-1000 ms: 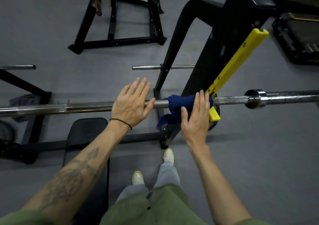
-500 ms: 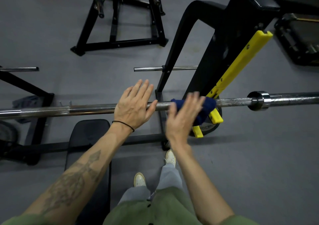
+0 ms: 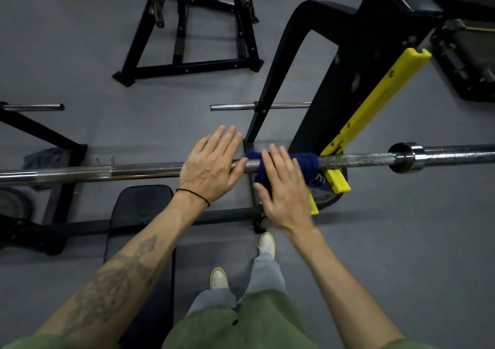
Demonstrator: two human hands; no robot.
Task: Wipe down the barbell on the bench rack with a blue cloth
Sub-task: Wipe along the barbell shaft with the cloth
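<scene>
blue cloth [image 3: 308, 165] draped on the barbell [image 3: 356, 159] beside the yellow hook [image 3: 338, 180] could slide off, since right hand [image 3: 285, 192] and left hand [image 3: 210, 168] only press flat-fingered.

place: gym | evidence: barbell [image 3: 356, 160] on bench rack [image 3: 356, 62]; padded bench [image 3: 139, 209]; plate stand [image 3: 187, 40]; grey floor [image 3: 401, 255]

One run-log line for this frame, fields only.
phase: wiping | left hand: flat on barbell | right hand: pressing blue cloth on bar beside yellow rack hook | cloth: wrapped over bar
</scene>
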